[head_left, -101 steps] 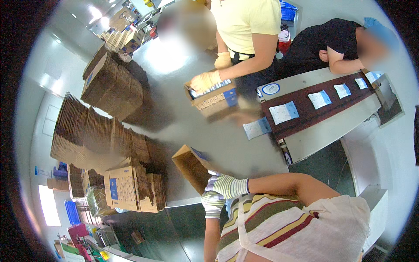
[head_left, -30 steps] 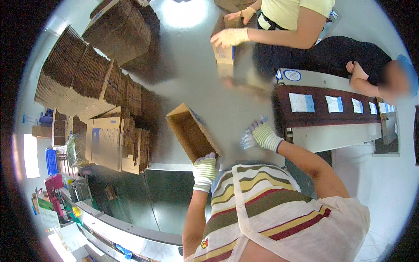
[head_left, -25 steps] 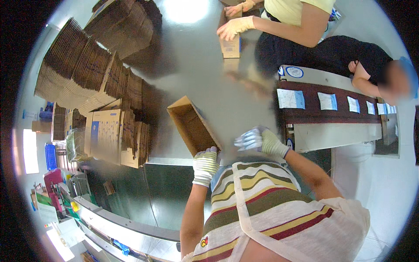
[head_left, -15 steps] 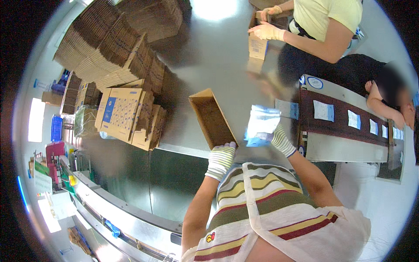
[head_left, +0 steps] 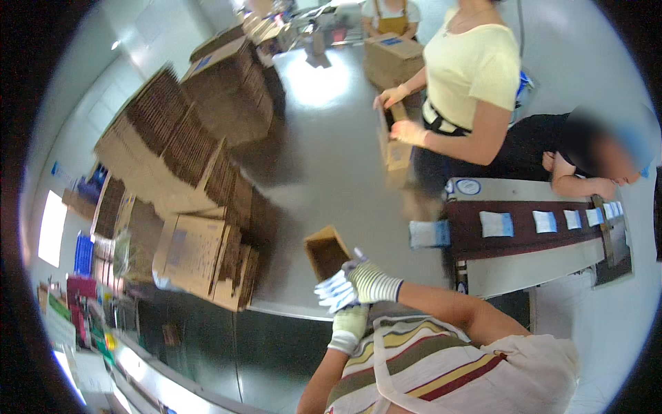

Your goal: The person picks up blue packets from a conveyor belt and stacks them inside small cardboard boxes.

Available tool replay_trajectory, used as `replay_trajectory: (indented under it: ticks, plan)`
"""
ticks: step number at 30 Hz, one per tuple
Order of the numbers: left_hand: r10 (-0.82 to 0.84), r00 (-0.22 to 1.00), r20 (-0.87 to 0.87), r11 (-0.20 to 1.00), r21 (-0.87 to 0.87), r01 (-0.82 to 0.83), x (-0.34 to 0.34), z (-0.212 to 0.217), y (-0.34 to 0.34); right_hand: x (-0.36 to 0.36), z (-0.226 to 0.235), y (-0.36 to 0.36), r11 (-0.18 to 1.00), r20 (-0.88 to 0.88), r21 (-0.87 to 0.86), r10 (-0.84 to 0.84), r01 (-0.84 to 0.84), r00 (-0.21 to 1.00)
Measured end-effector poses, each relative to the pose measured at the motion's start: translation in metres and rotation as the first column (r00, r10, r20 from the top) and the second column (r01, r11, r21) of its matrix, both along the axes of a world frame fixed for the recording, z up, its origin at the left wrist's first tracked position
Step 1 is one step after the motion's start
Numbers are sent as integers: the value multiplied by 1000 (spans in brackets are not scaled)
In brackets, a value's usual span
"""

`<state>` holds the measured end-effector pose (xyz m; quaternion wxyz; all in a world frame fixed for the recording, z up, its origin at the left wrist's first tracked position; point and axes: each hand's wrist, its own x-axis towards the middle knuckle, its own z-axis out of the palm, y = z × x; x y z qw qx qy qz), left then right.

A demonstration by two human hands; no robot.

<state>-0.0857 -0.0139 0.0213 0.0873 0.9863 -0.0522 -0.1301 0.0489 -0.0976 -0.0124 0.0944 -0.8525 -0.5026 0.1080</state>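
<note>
An open brown cardboard box (head_left: 324, 250) stands on the grey metal table (head_left: 314, 176), its near end covered by white-and-blue packets (head_left: 334, 293). My right hand (head_left: 374, 281), in a striped glove, is closed on this fanned bunch at the box's near end, one finger pointing up. Just below is my gloved left hand (head_left: 349, 326), close to the packets and the box's near end. The packets and right hand hide its fingers, so I cannot tell what it grips.
On the right, a dark conveyor belt (head_left: 465, 241) carries several packets, with one packet (head_left: 429, 234) at its near end. Flattened cartons (head_left: 200, 255) are stacked on the left. A co-worker in a yellow top (head_left: 476, 76) handles another box (head_left: 396, 148) across the table; two more people are farther off.
My right hand has brought the packets left to the box's near end. My left hand is now partly covered by them. The whole view has shifted, showing more of the table's far end.
</note>
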Motion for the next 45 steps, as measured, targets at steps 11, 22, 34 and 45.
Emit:
replay_trajectory:
  ticks: [11, 22, 34, 45]
  plan:
    - [80, 996, -51, 993, -80, -84, 142, -16, 67, 7, 11, -7, 993, 17, 94, -69, 67, 998]
    - [-242, 783, -573, 969, -103, 224, 160, -95, 51, -39, -21, -36, 911, 355, 412, -180, 20, 917]
    - [-198, 901, -386, 979, -32, 202, 71, -10, -59, -52, 62, -144, 932, -52, 265, -240, 245, 969]
    - [32, 988, -149, 999, -24, -36, 31, 36, -198, 12, 55, -370, 865, -307, 253, -353, 433, 884]
